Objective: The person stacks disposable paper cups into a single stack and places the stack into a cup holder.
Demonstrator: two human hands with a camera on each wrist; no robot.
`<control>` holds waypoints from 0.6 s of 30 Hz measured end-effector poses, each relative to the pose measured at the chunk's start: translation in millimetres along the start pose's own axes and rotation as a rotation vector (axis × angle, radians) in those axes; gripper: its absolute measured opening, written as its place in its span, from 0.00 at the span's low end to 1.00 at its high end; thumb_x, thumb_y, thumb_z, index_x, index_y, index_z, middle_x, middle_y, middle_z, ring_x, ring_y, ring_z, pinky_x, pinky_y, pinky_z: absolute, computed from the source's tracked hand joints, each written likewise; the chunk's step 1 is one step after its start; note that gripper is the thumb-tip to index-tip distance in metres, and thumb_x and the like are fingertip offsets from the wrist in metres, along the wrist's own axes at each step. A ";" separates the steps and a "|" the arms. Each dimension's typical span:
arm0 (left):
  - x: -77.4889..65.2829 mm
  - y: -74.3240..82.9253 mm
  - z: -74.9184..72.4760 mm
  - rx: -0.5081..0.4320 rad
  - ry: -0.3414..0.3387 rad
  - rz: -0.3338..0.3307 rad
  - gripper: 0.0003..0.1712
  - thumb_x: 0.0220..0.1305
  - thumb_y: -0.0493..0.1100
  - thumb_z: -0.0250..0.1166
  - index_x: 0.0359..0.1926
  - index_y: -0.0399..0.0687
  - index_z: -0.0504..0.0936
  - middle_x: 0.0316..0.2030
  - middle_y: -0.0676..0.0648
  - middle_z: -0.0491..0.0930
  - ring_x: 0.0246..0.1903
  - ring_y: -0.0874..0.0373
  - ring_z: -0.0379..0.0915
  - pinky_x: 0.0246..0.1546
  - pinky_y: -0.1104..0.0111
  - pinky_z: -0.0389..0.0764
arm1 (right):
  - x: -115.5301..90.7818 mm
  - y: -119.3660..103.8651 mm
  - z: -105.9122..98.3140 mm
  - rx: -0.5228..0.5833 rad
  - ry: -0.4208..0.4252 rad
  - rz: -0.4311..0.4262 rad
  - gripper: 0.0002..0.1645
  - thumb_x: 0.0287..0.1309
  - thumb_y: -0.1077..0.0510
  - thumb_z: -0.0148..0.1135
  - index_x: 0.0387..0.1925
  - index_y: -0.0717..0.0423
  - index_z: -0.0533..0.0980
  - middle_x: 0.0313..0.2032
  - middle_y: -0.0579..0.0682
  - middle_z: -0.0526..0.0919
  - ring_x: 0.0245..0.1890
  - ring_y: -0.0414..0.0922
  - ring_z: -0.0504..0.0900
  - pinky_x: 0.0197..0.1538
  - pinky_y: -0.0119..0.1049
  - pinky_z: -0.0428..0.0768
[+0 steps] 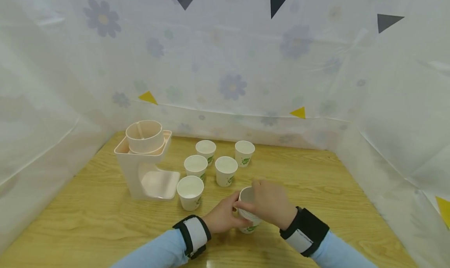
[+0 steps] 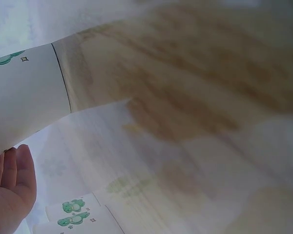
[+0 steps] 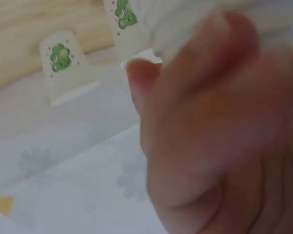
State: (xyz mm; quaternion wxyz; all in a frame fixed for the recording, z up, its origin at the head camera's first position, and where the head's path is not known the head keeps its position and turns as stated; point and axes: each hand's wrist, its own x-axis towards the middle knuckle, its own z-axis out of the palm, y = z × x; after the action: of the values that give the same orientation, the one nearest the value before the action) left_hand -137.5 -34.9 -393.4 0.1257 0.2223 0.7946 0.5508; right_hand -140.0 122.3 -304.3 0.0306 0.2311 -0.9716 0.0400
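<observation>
Near the front of the table, my left hand (image 1: 225,216) curls round a stack of white paper cups (image 1: 250,228), whose layered rims show under the top one. The left wrist view shows a white cup wall (image 2: 27,95) with green print above the fingers. My right hand (image 1: 272,203) bends over the stack's mouth, thumb at the near rim and curled fingers at the right side, pinching the top cup. Blurred and close, the curled right fingers (image 3: 200,126) fill much of the right wrist view.
Several upright single paper cups stand beyond my hands, among them a near one (image 1: 190,197), a middle one (image 1: 226,178) and a back right one (image 1: 244,154). A cream plastic stand with a round hopper (image 1: 144,145) is at the left. White flowered sheeting (image 1: 232,61) encloses the wooden table.
</observation>
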 end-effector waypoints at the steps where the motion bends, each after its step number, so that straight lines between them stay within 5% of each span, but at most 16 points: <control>1: 0.1 0.3 -0.2 0.003 0.001 -0.002 0.41 0.52 0.45 0.71 0.65 0.53 0.62 0.58 0.52 0.72 0.57 0.58 0.68 0.56 0.64 0.71 | -0.7 3.9 -0.1 0.053 -0.031 0.004 0.45 0.45 0.24 0.57 0.41 0.63 0.77 0.33 0.55 0.82 0.27 0.47 0.80 0.27 0.40 0.78; 6: 0.5 1.5 -1.8 -0.020 -0.005 -0.018 0.41 0.52 0.45 0.71 0.65 0.51 0.62 0.58 0.52 0.71 0.57 0.58 0.68 0.51 0.67 0.73 | -2.7 38.2 1.6 0.437 -0.202 -0.083 0.54 0.49 0.33 0.63 0.67 0.61 0.58 0.61 0.61 0.68 0.55 0.57 0.74 0.48 0.52 0.76; 11: -0.8 1.7 -2.5 -0.035 -0.007 -0.013 0.42 0.52 0.45 0.71 0.66 0.49 0.61 0.59 0.52 0.70 0.58 0.58 0.67 0.51 0.69 0.73 | -3.3 64.1 28.4 0.766 -0.297 -0.262 0.61 0.44 0.47 0.73 0.71 0.56 0.45 0.67 0.60 0.58 0.63 0.58 0.64 0.58 0.56 0.68; 14: -2.2 5.0 -2.4 -0.011 -0.012 -0.014 0.44 0.53 0.45 0.70 0.67 0.46 0.59 0.60 0.49 0.69 0.59 0.55 0.66 0.54 0.66 0.73 | -5.3 67.5 45.2 0.823 -0.251 -0.295 0.60 0.45 0.48 0.73 0.71 0.54 0.46 0.64 0.58 0.64 0.61 0.55 0.66 0.59 0.52 0.68; 18: -13.6 21.1 -7.7 0.157 0.029 -0.095 0.49 0.51 0.48 0.71 0.69 0.39 0.55 0.63 0.42 0.67 0.60 0.48 0.66 0.58 0.56 0.71 | -7.2 67.5 55.6 0.839 -0.175 -0.304 0.58 0.44 0.48 0.73 0.70 0.55 0.49 0.59 0.60 0.69 0.56 0.55 0.71 0.55 0.47 0.73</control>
State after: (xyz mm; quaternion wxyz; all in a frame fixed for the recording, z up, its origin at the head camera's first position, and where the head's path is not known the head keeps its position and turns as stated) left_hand -124.6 -41.7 -371.5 0.1226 0.1855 0.8467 0.4833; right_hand -166.4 180.6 -364.5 -0.1426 0.3662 -0.8252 0.4057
